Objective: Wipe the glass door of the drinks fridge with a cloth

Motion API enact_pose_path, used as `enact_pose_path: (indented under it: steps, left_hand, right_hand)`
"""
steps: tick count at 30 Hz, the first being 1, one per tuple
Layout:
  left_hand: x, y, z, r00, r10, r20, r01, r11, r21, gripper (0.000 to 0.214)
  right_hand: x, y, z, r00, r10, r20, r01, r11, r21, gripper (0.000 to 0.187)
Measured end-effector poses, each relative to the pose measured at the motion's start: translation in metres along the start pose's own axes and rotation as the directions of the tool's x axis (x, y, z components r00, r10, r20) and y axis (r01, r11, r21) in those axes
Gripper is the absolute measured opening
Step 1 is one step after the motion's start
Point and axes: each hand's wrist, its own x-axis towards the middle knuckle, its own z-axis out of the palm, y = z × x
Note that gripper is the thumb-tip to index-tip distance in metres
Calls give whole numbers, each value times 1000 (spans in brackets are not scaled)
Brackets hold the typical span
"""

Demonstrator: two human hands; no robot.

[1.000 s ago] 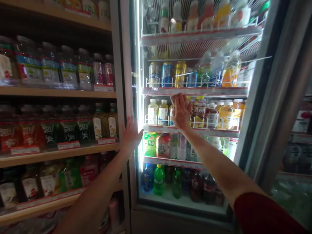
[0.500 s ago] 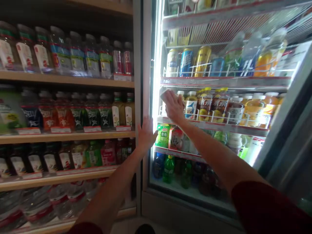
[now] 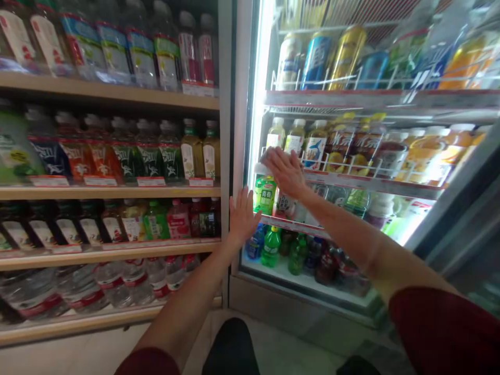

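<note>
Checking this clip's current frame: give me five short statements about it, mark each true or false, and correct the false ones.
1. The left hand grips a bottle. False: it is spread open at the cooler frame, holding nothing.
2. The right hand has something greyish at its fingertips. True, though it is too blurred to name.
3. The wooden shelves stand right of the lit cooler. False: they stand on its left.
4. A green bottle with a yellow cap stands at the cooler's bottom. True.
5. Both sleeves are white. False: the left sleeve and right sleeve are dark red.
</note>
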Motion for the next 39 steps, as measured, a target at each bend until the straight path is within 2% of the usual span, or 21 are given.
enact_pose_path:
  steps: [2,4,6,9,11,16,18,24,29,31,33,36,37,39]
  left_hand:
    - [-5,5,1,1000,-3,27,3,1000,-4,65]
    - [-7,10,0,999,-4,41,4,1000,-4,64]
    - [-5,15,-1,999,10,35,-10,1000,-5,65]
    - [0,27,0,999,52,-9,-52,998,-19,66]
    - [1,37,2,997,74,-30,-75,997,-25,66]
    - [-13,55,10,992,126,21,-126,992,10,62]
    - [-18,60,12,988,149,27,-150,989,13,62]
    - [-19,81,18,978,208,-20,-209,977,-31,63]
    - [-30,103,27,962,274,14,-272,960,-73,65]
    - [-33,110,29,955,295,34,-292,953,-76,64]
    - [-32,117,31,951,307,43,-304,950,-76,64]
    - [-29,130,34,947,319,43,-315,945,-87,65]
    - [-29,135,35,944,327,44,-322,942,-93,65]
    - [-30,146,39,937,346,50,-340,935,-105,64]
  right_hand:
    - [-28,-5,2,987,-123,100,120,992,30,53]
    - [-50,-7,1,968,-183,173,177,983,45,54]
    - [-59,0,-4,977,-113,180,112,994,15,55]
    - [-57,18,-16,993,73,88,-68,996,-57,56]
    - [-63,23,-20,993,112,45,-109,991,-77,59]
    - [-112,3,-12,985,-81,150,86,996,-31,62]
    - [-123,3,-14,979,-113,170,120,992,-35,57]
    - [-132,31,-35,992,94,90,-82,988,-134,57]
    - [-178,23,-34,987,53,153,-34,992,-121,61]
    - [-188,27,-36,987,67,147,-48,991,-127,59]
    - [-191,41,-43,983,160,90,-145,978,-152,57]
    - [-199,64,-56,937,348,-28,-347,918,-192,53]
    - [-206,68,-59,925,378,-43,-378,904,-201,52]
    - [-227,69,-63,930,366,-18,-361,907,-218,49]
